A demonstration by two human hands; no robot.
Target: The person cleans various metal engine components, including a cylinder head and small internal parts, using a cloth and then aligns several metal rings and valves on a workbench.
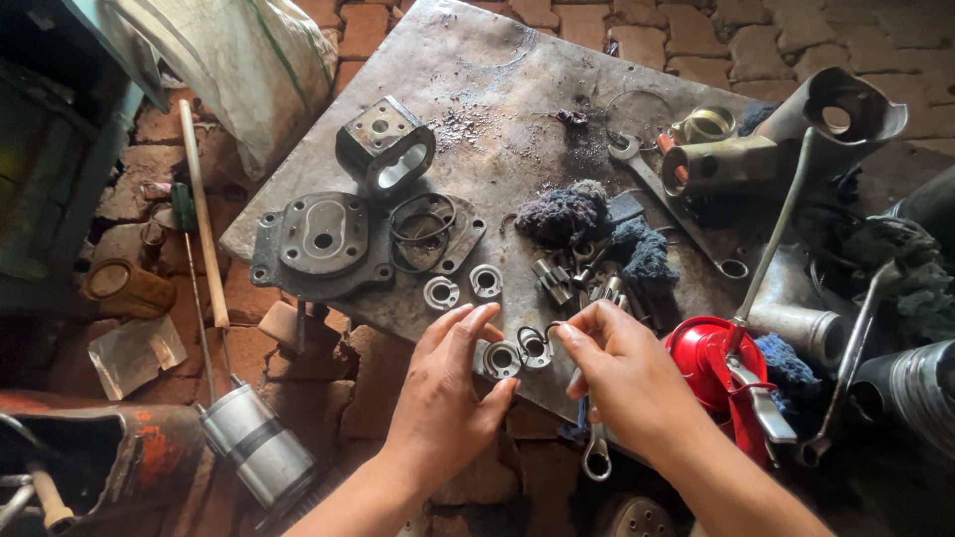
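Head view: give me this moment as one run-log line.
left hand: holds round metal fitting | right hand: pinches small metal ring | surface: metal plate | nearby: red oil can

Only one view is given, taken from a camera worn on the head. The scene is looked down upon steeply from above and close by. The grey, stained metal-sheet counter (497, 89) is centred in it, the brick-paved floor (696, 40) is seen around its edges, and both forearms enter from the bottom edge.
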